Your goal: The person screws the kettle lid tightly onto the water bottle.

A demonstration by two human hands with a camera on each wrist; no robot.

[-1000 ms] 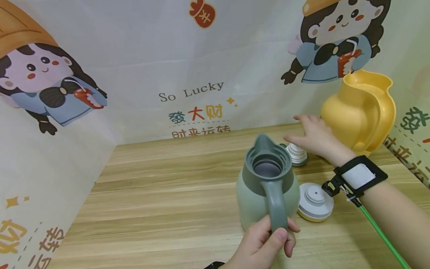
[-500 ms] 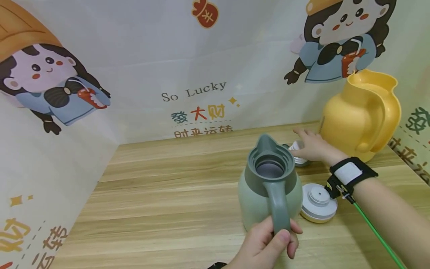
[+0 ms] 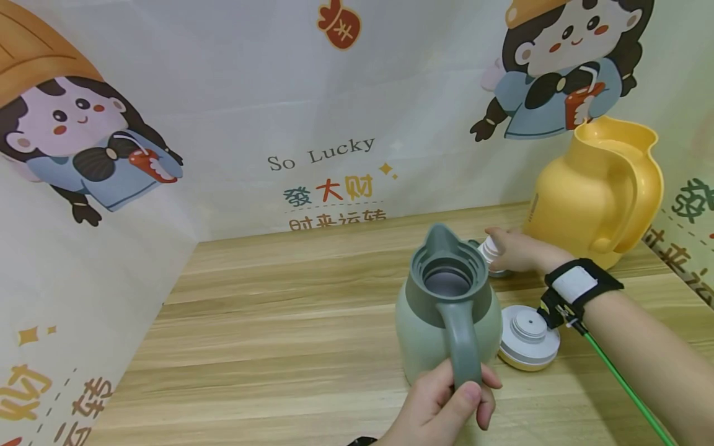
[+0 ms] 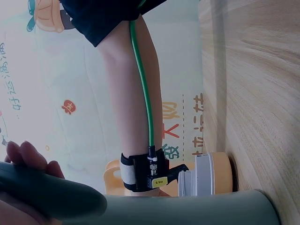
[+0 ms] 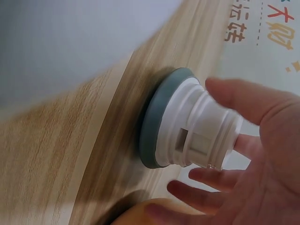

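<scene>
My left hand (image 3: 440,402) grips the dark green handle (image 3: 460,341) of a pale green thermos jug (image 3: 418,334); its top is uncovered, showing the inner opening. Behind the jug, my right hand (image 3: 527,251) is at a white ridged lid (image 5: 201,126) with a teal rim, which rests rim-down on the table. In the right wrist view the thumb lies at one side of the lid and the loosely extended fingers (image 5: 206,199) reach past the other. Firm contact is hard to tell. A white and yellow lid (image 3: 530,337) lies right of the jug.
A yellow jug (image 3: 580,192) stands at the back right, just beyond my right hand. Printed cloth walls (image 3: 234,93) rise behind and beside the wooden table (image 3: 268,322). A green cable (image 3: 625,378) runs along my right forearm.
My right hand has come down and in from above the white ridged lid, its fingers drawing nearer around it. The left hand stays on the thermos jug's handle.
</scene>
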